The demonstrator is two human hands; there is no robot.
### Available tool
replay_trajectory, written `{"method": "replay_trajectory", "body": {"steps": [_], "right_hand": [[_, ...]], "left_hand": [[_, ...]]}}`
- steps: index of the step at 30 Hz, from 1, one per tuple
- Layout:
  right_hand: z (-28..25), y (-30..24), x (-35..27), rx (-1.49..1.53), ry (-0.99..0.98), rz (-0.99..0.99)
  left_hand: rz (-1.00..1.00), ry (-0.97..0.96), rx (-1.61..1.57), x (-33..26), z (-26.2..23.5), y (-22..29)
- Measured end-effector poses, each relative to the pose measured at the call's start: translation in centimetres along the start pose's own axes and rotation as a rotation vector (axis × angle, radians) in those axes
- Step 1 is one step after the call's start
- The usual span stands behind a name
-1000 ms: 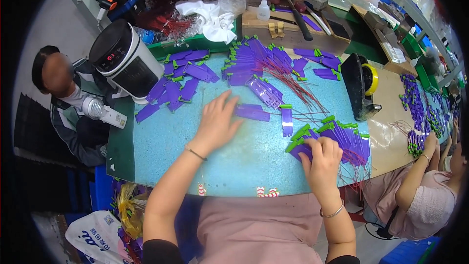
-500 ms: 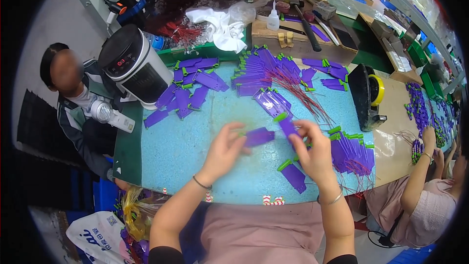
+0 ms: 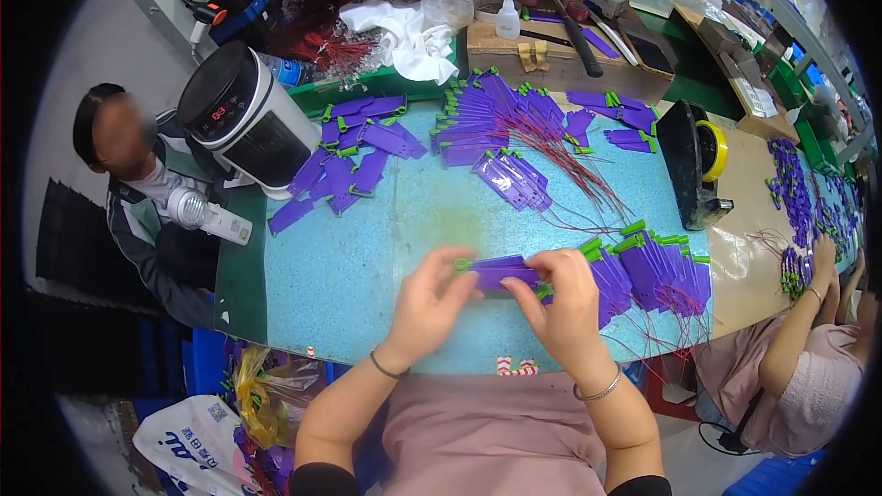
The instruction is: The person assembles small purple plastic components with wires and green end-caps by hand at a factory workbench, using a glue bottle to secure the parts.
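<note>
Purple strips [image 3: 501,270] at the blue mat's [image 3: 340,312] six o'clock, I see left hand [image 3: 428,301] and right hand [image 3: 566,299] pinching opposite ends, seemingly aligning them; next move probably calls for a level, even grip.

I have bare blue counter [image 3: 344,289] to pass over left of the left hand [image 3: 430,301] and ahead of both hands. The held purple strips [image 3: 503,269] bridge the gap to the right hand [image 3: 567,305]; beyond it, fanned green-ended strips [image 3: 654,274] block my right, red wires [image 3: 577,171] and a black tape dispenser [image 3: 680,165] the far right.
</note>
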State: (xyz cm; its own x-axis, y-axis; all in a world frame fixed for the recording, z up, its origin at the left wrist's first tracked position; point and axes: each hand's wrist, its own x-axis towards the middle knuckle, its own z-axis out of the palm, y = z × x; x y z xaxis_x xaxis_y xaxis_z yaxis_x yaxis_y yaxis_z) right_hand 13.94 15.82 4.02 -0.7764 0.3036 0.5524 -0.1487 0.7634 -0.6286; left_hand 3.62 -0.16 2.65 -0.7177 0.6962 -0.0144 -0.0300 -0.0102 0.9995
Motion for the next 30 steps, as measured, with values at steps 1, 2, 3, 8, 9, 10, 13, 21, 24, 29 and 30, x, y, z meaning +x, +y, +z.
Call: {"method": "replay_trajectory", "body": {"steps": [1,2,3,8,9,10,13,21,24,29,30], "right_hand": [[0.0,0.2,-0.7,-0.076,0.046,0.069],[-0.1,0.4,-1.2,-0.149,0.092,0.137],[-0.3,0.3,-1.4,-0.15,0.093,0.138],[-0.2,0.9,-2.7,0.6,0.056,0.559],[-0.2,0.9,-2.7,0.742,0.108,0.514],[-0.4,0.8,-2.6,0.741,0.108,0.513],[-1.2,0.5,-2.3,0.338,0.022,0.287],[-3.1,-0.5,-0.9,0.098,-0.165,-0.014],[-2.9,-0.5,-1.7,0.193,-0.176,0.088],[-0.6,-0.7,-3.7,0.529,0.114,0.44],[-1.2,-0.5,-3.4,0.339,-0.02,0.42]], "left_hand": [[0.0,-0.003,-0.001,0.0,-0.1,-0.1],[0.009,0.003,0.025,-0.1,-0.2,-0.2],[0.019,0.008,0.05,-0.2,-0.3,-0.4],[-0.038,-0.05,-0.106,-0.9,0.8,-0.6],[-0.072,-0.069,-0.201,-1.0,1.1,-0.5],[-0.072,-0.07,-0.202,-0.8,1.3,0.0],[0.334,-0.034,0.434,-0.1,1.8,1.4],[0.549,-0.165,0.715,-0.6,1.5,1.9],[0.375,-0.089,0.487,-0.4,1.7,2.5],[0.08,0.102,-0.162,-0.9,4.2,-0.3],[0.166,0.033,-0.008,-0.9,4.0,-0.9]]}}
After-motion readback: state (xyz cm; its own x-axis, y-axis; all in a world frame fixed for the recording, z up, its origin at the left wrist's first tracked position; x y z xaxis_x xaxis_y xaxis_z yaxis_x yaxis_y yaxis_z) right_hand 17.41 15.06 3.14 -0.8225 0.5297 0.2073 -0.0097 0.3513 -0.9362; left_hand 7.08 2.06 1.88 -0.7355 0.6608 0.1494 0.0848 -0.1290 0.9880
